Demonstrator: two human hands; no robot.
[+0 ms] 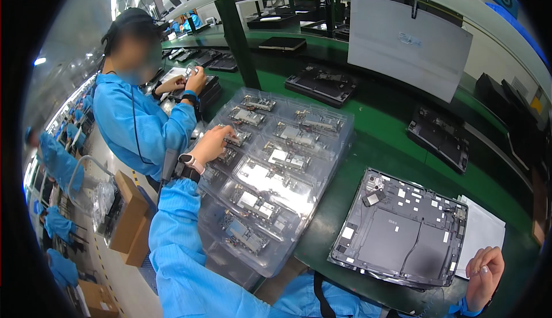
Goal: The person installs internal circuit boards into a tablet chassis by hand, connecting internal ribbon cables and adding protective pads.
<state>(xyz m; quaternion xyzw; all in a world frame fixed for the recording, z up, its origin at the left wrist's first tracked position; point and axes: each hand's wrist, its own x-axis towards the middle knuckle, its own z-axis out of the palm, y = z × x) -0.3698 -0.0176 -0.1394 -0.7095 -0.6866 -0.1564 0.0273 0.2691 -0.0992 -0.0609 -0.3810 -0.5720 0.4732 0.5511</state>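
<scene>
My left hand reaches over a clear plastic tray that bears rows of circuit boards. Its fingers close at the edge of one circuit board in the tray's left row. A dark laptop case, opened to its inside, lies in front of me on the right. White patches dot it, a black cable crosses it, and a small dark part sits near its upper left corner. My right hand, fingers curled in with nothing visible in them, is beside the case's lower right corner, over white paper.
On the green bench, more laptop cases lie beyond the tray. A white board hangs at the back, right of a green post. At left a co-worker in blue handles a part. Cardboard boxes stand on the floor.
</scene>
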